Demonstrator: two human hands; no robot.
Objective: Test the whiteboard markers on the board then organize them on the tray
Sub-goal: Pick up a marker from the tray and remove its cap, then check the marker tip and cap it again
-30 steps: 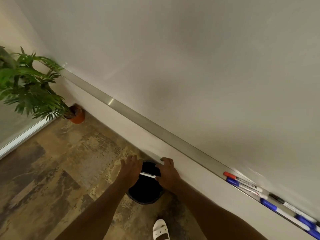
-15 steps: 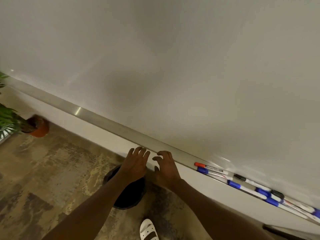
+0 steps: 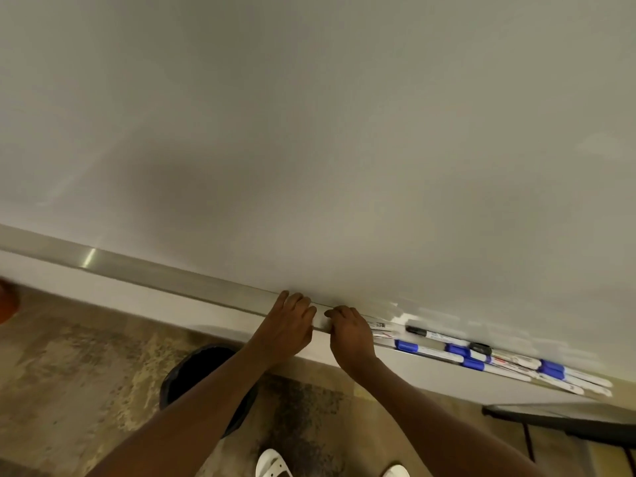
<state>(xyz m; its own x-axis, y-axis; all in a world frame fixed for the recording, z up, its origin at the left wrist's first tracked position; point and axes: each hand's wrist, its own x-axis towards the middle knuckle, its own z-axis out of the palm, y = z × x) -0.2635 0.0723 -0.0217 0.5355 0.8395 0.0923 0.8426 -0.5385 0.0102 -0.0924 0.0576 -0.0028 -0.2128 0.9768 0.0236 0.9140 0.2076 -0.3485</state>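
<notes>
At the foot of the whiteboard (image 3: pixel 309 149), head view: both hands are at the metal tray (image 3: pixel 155 275), having come up from the black bin (image 3: pixel 203 366) on the floor, over which they held a marker between them a second ago. That marker is no longer in either hand; judged dropped in the bin, i.e. a failed pen discarded. Left hand (image 3: pixel 287 327): fingers laid fairly straight over the tray lip, holding nothing. Right hand (image 3: pixel 351 337): fingers curled down at the left end of the marker row, covering the cap ends of the two nearest barrels; whether it already pinches one, cannot tell. Remaining markers (image 3: pixel 457 350) lie in the tray to the right of that hand, mostly blue caps, with one black-capped marker (image 3: pixel 418 331) nearest the board. No test strokes in view on the board. Judgement: the next pen is being picked for testing; organizing is not yet done.
</notes>
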